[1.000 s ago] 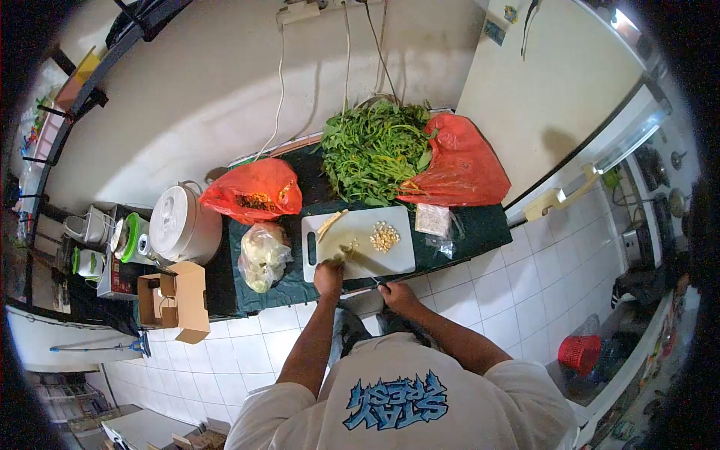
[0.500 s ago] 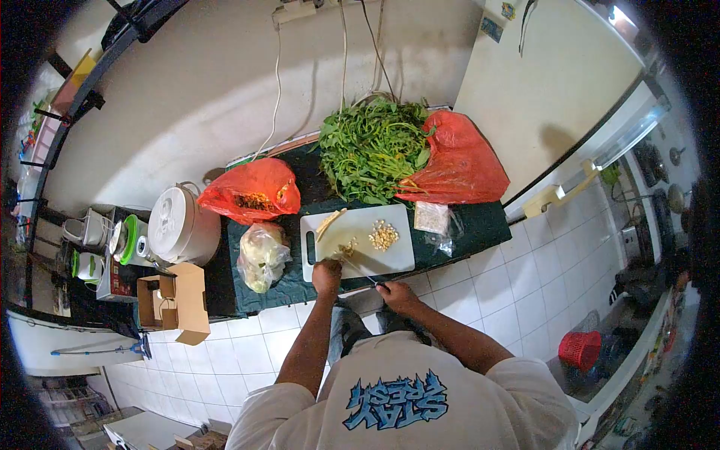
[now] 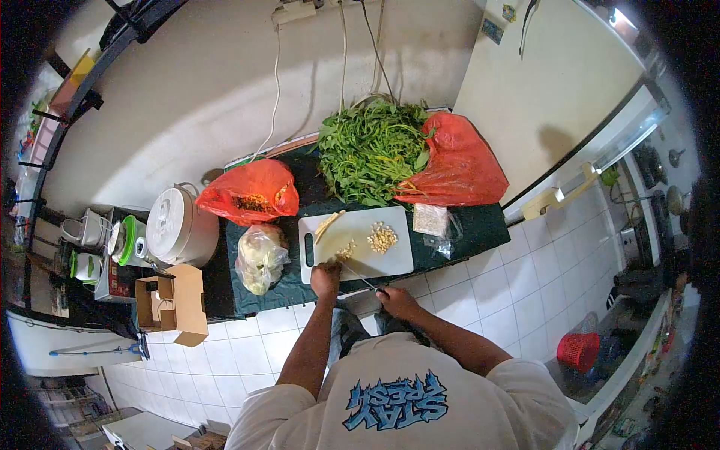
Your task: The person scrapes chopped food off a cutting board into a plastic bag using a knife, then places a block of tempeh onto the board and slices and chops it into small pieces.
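Observation:
My right hand (image 3: 397, 301) is closed round the dark handle of a knife (image 3: 360, 277), whose blade points up and left over the near edge of a white cutting board (image 3: 394, 260). Close to the blade's tip, my left hand (image 3: 325, 279) rests on the board with its fingers curled together; what they hold is too small to make out. Just beyond those fingers lies a little heap of chopped pale bits (image 3: 346, 248). A larger pile of cream-coloured pieces (image 3: 382, 238) sits to its right. Some long pale sticks (image 3: 328, 224) lie at the board's upper left.
Leafy greens (image 3: 373, 154) and a red plastic bag (image 3: 469, 165) stand behind the board. Left of it are a bagged pale vegetable (image 3: 261, 259), another red bag (image 3: 251, 187), a white rice cooker (image 3: 180, 225) and an open carton (image 3: 187, 304). A clear packet (image 3: 430, 220) lies right.
The knife blade and both hands have shifted only slightly at the board's near edge. The view has moved a touch; the piles look much the same.

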Tool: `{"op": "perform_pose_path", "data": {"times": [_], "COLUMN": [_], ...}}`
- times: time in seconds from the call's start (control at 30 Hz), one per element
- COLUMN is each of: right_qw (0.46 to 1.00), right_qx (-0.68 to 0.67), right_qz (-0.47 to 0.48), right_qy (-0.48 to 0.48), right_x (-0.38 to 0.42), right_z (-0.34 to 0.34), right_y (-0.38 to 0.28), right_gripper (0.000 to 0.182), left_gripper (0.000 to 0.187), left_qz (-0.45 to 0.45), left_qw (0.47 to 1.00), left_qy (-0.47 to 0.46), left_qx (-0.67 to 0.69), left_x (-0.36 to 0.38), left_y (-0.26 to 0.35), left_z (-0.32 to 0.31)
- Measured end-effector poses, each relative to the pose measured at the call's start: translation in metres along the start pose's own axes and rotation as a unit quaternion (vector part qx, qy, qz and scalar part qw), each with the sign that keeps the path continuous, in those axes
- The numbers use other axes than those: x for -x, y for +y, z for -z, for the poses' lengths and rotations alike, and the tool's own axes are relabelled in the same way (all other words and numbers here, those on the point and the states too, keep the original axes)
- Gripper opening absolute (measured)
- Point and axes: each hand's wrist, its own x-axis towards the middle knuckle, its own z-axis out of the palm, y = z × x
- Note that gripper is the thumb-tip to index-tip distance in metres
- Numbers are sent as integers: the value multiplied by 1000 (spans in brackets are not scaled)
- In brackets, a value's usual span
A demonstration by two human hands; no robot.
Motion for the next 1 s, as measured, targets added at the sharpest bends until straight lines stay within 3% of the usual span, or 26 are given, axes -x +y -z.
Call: {"op": "perform_pose_path", "data": {"times": [0.23, 0.3, 0.43, 0.5, 0.6, 0.63, 0.67, 0.73, 0.77, 0.87, 0.93, 1.0], "right_qw": [1000, 1000, 999, 1000, 999, 989, 989, 980, 970, 979, 984, 990], "right_qx": [-1, -12, 50, 11, -2, 8, 7, -16, -67, 32, 26, -19], "right_qz": [-11, -6, -19, 12, 32, 141, 141, 121, 92, 69, 49, -70], "right_qy": [28, 26, 8, -8, -30, 46, 50, 156, 214, 189, 168, 122], "right_x": [1, 6, 13, 11, 4, 4, 1, -4, -11, -3, -3, -2], "right_z": [7, 8, -4, -24, -44, -53, -61, -80, -92, -73, -68, -62], "right_y": [7, 7, 5, 4, -6, -4, -2, 3, 9, 10, 25, 34], "right_gripper": [44, 45, 45, 44, 42, 42, 42, 40, 38, 36, 37, 40], "left_gripper": [24, 23, 27, 26, 25, 25, 24, 22, 22, 22, 23, 31], "left_qz": [-146, -30, 26, 139, 97, 92, 88, 86, 143, 131, 92, -57], "left_qw": [989, 982, 956, 875, 877, 878, 887, 904, 926, 939, 942, 991], "left_qy": [-3, -29, 37, 96, 151, 148, 143, 135, 99, 69, 70, 39], "left_qx": [19, 182, 290, 455, 446, 446, 431, 398, 335, 310, 314, 111], "left_x": [-5, 0, 4, 4, 9, 10, 10, 9, 5, 10, 9, 1], "left_y": [-2, 5, -2, -16, -26, -27, -29, -39, -45, -24, -28, -39], "left_z": [0, 6, 8, 1, 8, 9, 10, 12, 11, 24, 11, -5]}}
